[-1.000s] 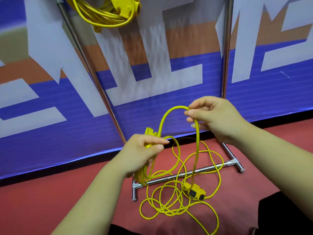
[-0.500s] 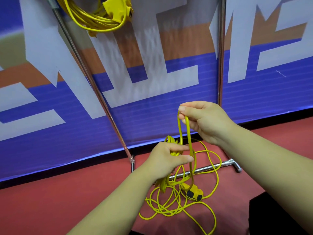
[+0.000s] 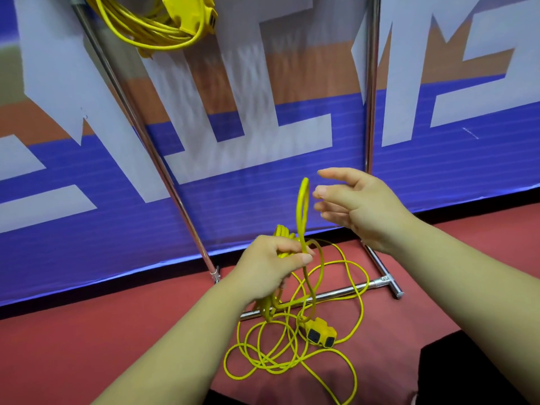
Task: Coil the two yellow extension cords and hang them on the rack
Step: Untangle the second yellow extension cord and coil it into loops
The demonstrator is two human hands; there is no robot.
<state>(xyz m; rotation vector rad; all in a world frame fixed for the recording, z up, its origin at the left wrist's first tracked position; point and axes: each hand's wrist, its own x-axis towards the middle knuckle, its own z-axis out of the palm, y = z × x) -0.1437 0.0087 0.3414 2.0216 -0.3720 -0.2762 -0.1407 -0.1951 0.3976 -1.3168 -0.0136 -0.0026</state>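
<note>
The left hand [image 3: 268, 267] holds the gathered loops of the second yellow cord [image 3: 283, 232], with its fingers and thumb curled tight round them. It is in the middle of the view, low in front of the rack [image 3: 137, 118]. A new loop [image 3: 305, 180] stands up tall and thin out of that fist. The right hand [image 3: 359, 206] is just to the right of the loop, with its fingers spread, and it holds nothing.

Only the left thumb pins the new loop, so I think it could flop over or slip out, and the bunch would get messy. Lots of cord lies in a tangle on the red floor [image 3: 87, 331], near the person. Some of it goes over the rack's bottom bar [image 3: 339, 293]. If the person pulls fast, the cord could catch on the bar or pull into a knot. The socket block [image 3: 320, 336] lies in the tangle, and it could snag and drag too.

Half a second ago the right hand was pinching the top of this loop and bringing it to the left hand. Now it has let go and opened up. The left hand kept its hold on the bunch. The first yellow cord [image 3: 152, 36] hangs coiled at the far top left of the rack, just as before.
</note>
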